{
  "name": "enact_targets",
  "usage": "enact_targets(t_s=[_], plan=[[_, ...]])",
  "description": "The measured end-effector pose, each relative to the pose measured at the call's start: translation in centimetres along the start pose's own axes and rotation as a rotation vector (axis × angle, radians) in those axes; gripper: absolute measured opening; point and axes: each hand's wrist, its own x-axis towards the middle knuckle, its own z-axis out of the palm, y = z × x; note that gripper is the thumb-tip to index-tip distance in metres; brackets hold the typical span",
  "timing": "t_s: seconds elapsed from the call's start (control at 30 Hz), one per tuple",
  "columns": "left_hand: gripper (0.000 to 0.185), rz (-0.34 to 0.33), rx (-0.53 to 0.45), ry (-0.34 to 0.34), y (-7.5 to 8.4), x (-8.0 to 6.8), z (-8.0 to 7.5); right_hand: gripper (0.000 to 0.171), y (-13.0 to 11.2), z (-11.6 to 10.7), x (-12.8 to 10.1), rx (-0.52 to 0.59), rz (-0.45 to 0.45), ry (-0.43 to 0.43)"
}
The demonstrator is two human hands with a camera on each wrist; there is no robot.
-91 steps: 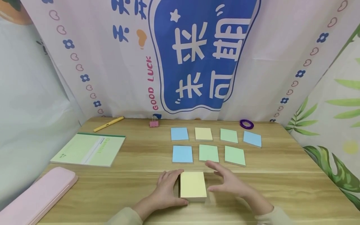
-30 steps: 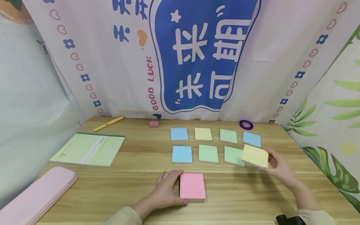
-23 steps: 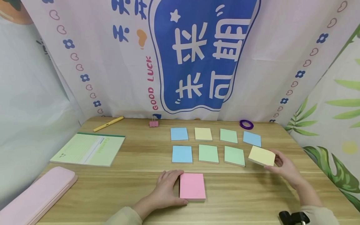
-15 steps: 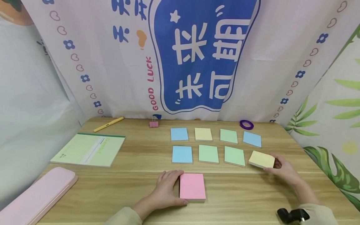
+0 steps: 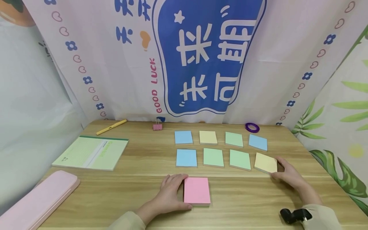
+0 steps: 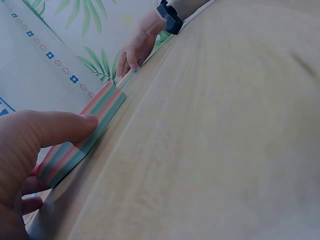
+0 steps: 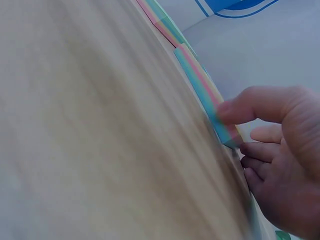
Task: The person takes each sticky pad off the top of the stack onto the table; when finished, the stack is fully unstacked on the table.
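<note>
My left hand (image 5: 169,195) holds a thick pink-topped sticky note stack (image 5: 196,191) by its left side, near the table's front. In the left wrist view the thumb lies along the stack's striped side (image 6: 109,111). At the right end of the nearer row, my right hand (image 5: 291,176) pinches a yellow-topped sticky note pad (image 5: 265,162) by its right edge. That pad lies flat on the table. The right wrist view shows the thumb against the pad's striped edge (image 7: 200,80), with the other fingers around its end.
Several blue, yellow and green sticky note pads (image 5: 213,157) lie in two rows. Behind them are a purple tape roll (image 5: 252,127) and a pink binder clip (image 5: 157,126). To the left lie a yellow pen (image 5: 111,127), a green notebook (image 5: 91,153) and a pink case (image 5: 40,199).
My right hand has lifted the yellow pad off the stack, uncovering pink, carried it right and lowered it beside the green pad. My left hand has stayed on the stack.
</note>
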Motion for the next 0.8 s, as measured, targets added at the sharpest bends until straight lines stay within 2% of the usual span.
enact_targets(t_s=[0.2, 0.3, 0.37, 0.47, 0.6, 0.8], plan=[[0.089, -0.006, 0.0, -0.005, 0.0, 0.0, 0.0, 0.083, -0.3, -0.2, -0.1, 0.084, 0.016, -0.015], [0.089, -0.02, -0.002, -0.016, 0.0, -0.1, 0.0, 0.084, -1.6, -0.2, -0.5, 0.13, 0.028, -0.015], [0.089, -0.022, -0.002, -0.014, -0.1, -0.1, 0.0, 0.084, -3.0, 0.1, -0.8, 0.14, 0.006, -0.005], [0.089, -0.019, -0.001, -0.006, -0.1, -0.2, -0.1, 0.081, -5.3, 1.3, -1.0, 0.15, -0.062, 0.017], [0.09, -0.028, 0.002, -0.015, -0.1, -0.2, 0.0, 0.077, -8.4, 3.4, -1.1, 0.16, -0.18, -0.004], [0.09, -0.022, 0.005, -0.016, 0.0, 0.0, -0.1, 0.074, -12.6, 7.4, -1.9, 0.233, -0.354, -0.131]])
